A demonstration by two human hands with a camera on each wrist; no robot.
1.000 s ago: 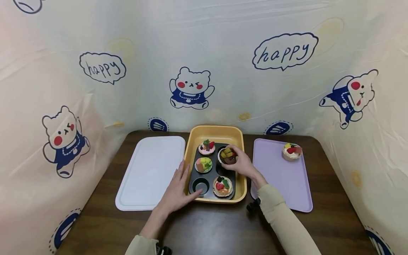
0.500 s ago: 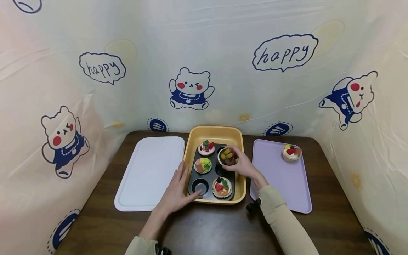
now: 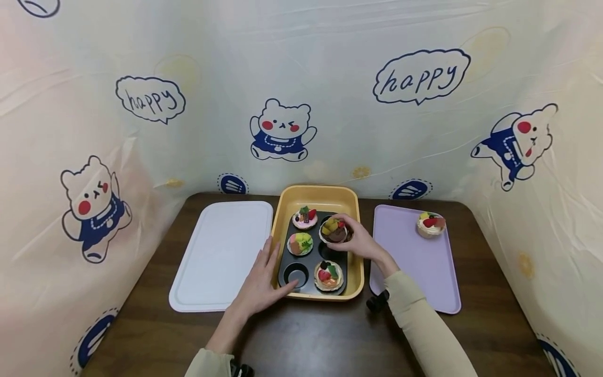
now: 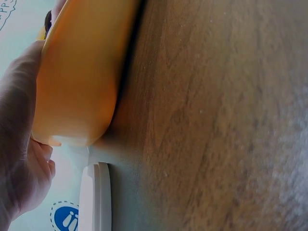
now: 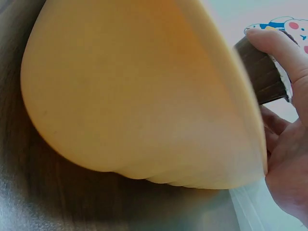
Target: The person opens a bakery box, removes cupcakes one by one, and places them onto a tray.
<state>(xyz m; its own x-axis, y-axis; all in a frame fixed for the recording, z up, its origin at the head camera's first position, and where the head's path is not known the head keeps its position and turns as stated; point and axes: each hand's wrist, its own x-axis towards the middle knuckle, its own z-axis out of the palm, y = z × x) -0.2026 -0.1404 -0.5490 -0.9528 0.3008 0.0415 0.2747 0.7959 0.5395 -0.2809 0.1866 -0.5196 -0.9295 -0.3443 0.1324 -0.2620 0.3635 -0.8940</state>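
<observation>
My right hand [image 3: 360,242] pinches a chocolate cupcake [image 3: 333,230] with yellow and red fruit pieces on top, over the right column of a dark muffin tin [image 3: 308,269]. In the right wrist view its dark brown cup [image 5: 262,72] shows above the tray's rim, tilted. The tin lies inside a yellow tray [image 3: 319,193]. With fingers spread and mostly straight, my left hand [image 3: 259,283] rests against the tray's front left corner. Three more cupcakes sit in the tin: a pink one [image 3: 305,219], a yellow-topped one [image 3: 300,244] and a strawberry one [image 3: 328,276].
A white tray [image 3: 221,256] lies left of the yellow one. To the right is a purple tray [image 3: 414,262], with a fruit cupcake [image 3: 431,225] at its far right corner. All stand on a brown wooden table [image 3: 311,335] before a printed curtain [image 3: 339,115].
The chocolate cupcake has shifted slightly left and tilted in my right hand. My left hand stays at the tray's corner.
</observation>
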